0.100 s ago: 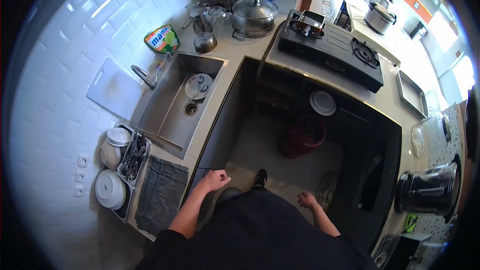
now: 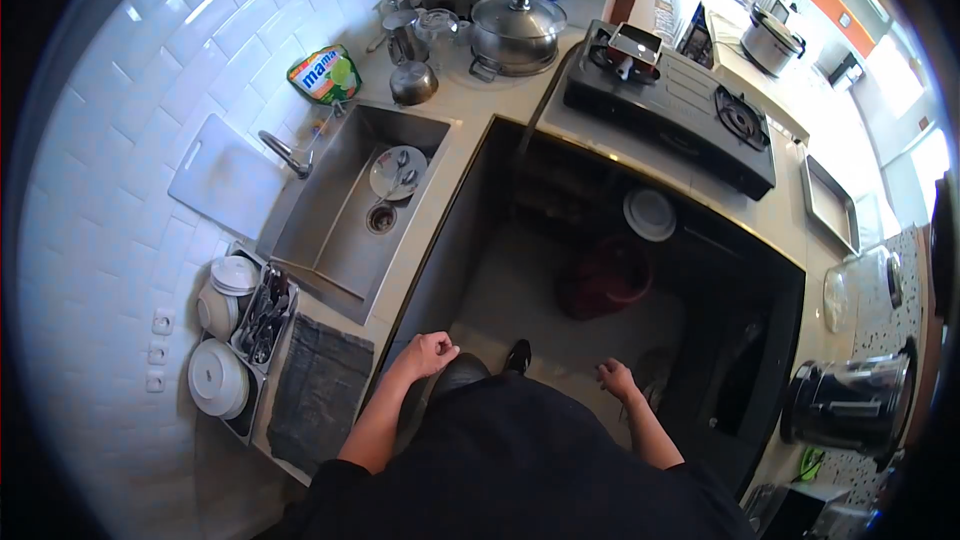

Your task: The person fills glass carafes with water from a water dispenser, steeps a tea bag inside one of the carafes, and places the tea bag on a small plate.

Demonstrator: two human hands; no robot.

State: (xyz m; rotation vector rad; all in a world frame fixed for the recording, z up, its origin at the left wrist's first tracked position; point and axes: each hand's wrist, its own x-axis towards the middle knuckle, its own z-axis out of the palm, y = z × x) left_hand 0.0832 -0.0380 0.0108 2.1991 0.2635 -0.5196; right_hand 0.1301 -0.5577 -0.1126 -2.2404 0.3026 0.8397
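Dark cloth (image 2: 322, 390), lengthwise along counter (image 2: 460, 150)

We record one view, from a camera on the wearer's head, facing forward and steeply down. We place it above and behind the left hand (image 2: 428, 355) and right hand (image 2: 615, 378), with the black shirt (image 2: 500, 465) closer to it than either. We find its very wide, curved field extends past the left hand to the sink (image 2: 325, 225) and beyond the right hand to the stove (image 2: 672, 120).
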